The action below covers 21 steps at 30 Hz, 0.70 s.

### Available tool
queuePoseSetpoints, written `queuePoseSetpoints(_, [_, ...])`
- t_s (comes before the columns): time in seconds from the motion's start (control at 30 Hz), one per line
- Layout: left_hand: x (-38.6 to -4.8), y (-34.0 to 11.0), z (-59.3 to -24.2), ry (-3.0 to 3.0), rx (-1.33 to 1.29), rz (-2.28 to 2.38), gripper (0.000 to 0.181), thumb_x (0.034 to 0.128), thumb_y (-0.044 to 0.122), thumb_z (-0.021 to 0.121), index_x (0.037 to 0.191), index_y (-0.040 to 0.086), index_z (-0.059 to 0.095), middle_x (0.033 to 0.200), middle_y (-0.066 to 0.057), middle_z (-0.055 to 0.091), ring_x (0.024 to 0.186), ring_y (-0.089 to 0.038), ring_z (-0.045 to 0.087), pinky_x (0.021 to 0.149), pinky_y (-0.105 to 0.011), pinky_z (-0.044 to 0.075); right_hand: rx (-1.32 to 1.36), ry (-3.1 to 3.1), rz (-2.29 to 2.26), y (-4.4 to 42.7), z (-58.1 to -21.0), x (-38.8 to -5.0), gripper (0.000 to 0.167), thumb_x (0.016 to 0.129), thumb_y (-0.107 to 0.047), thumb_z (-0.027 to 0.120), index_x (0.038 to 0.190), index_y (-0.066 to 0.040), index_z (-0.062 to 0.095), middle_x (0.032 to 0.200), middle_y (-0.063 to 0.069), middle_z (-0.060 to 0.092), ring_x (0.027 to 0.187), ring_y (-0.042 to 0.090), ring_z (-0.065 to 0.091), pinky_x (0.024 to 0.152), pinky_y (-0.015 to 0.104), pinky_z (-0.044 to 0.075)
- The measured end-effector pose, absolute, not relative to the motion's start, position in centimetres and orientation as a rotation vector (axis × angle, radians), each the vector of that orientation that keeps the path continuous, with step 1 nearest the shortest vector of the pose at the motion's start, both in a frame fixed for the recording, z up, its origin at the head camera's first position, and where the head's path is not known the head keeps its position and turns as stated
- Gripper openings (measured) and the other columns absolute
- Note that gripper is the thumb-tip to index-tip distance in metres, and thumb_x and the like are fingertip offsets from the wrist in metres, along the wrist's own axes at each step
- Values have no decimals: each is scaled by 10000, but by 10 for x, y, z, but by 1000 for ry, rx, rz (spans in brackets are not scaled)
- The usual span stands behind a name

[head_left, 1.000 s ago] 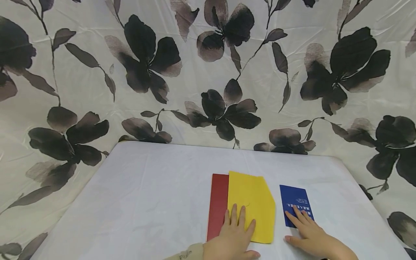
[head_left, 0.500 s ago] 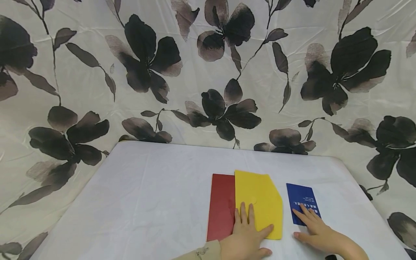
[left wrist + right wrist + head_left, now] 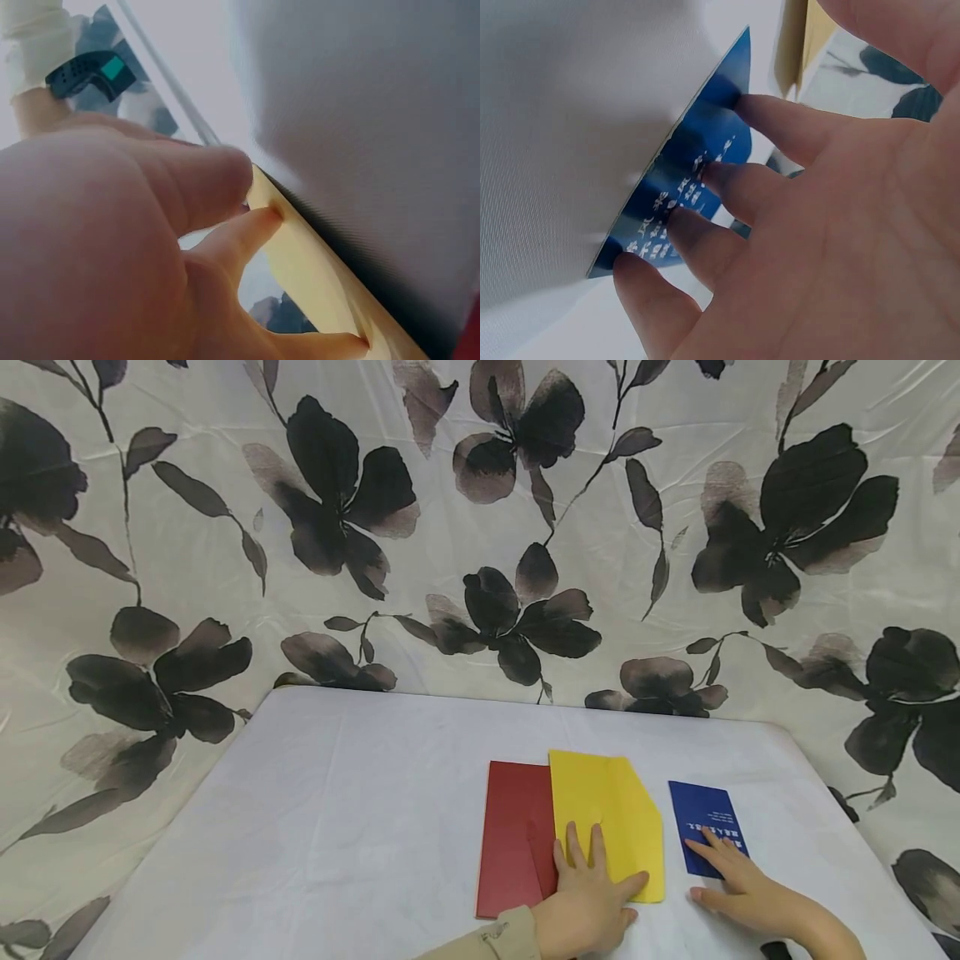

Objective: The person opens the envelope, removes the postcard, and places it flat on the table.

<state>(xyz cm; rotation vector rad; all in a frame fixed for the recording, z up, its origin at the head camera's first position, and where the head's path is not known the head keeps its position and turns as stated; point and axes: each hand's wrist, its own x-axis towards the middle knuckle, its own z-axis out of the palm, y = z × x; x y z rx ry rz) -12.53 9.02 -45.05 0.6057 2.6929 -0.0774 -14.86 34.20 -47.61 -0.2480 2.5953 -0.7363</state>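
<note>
We take the yellow paper-like envelope with one cut corner (image 3: pixel 618 793) as our landmark. It lies flat on the white-covered table (image 3: pixel 337 818), its long axis pointing away from the person.

The left hand (image 3: pixel 588 902) rests over the near end of the envelope. Its fingers are spread, with fingertips touching the surface; we find no pinch.

The red rectangular paper-like packet (image 3: pixel 513 831) lies immediately left of the envelope, edge to edge. Whether the envelope overlaps it slightly, we cannot tell.

The dark blue rectangular card with white printing (image 3: pixel 697 806) lies right of the envelope, with a strip of table between them. The right hand (image 3: pixel 750 897) comes to it from the near side. The right wrist view shows four separated fingertips on the printed face; the thumb stands off the card, on the side toward the envelope. We record contact from above, not a grasp.

In our judgement, the governing relation is this: the card extends ahead of the right hand's fingertips, its long axis roughly matching the envelope's, far end leaning slightly toward it. The right hand is the nearer to the card; the left hand is across the gap, on the envelope.
</note>
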Motion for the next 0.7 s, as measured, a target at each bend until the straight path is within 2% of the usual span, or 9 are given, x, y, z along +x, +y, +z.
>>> queuePoseSetpoints(0.17, [-128,97,-450,2711,615,-96,456,986,564,472,1381,710,296,1616,-52,211,1447,-448,206,1122,-554,283,-237,2588,-787,355,-492,-154,860,880,-498,690,1490,11,363,1564,370,78,1367,644,41,975,798,80])
queuePoseSetpoints(0.3, [-129,104,-450,2701,586,-112,468,989,567,458,1376,732,254,1620,-51,202,1442,-454,213,1133,-508,285,-205,2590,-767,355,-488,-154,851,886,-479,690,1489,23,359,1561,375,65,1366,648,27,976,793,80])
queuePoseSetpoints(0.43, [-130,111,-448,2691,549,-102,480,986,576,452,1372,744,221,1629,-56,174,1448,-457,195,1129,-521,288,-183,2602,-718,348,-470,-151,808,918,-430,670,1480,54,352,1542,398,61,1351,662,23,965,801,103])
queuePoseSetpoints(0.7, [-134,125,-452,2705,536,-128,496,975,610,432,1358,763,158,1642,-43,132,1466,-439,159,1127,-558,268,-130,2592,-719,347,-458,-152,789,941,-408,647,1470,93,347,1518,425,20,1343,664,-15,951,809,97])
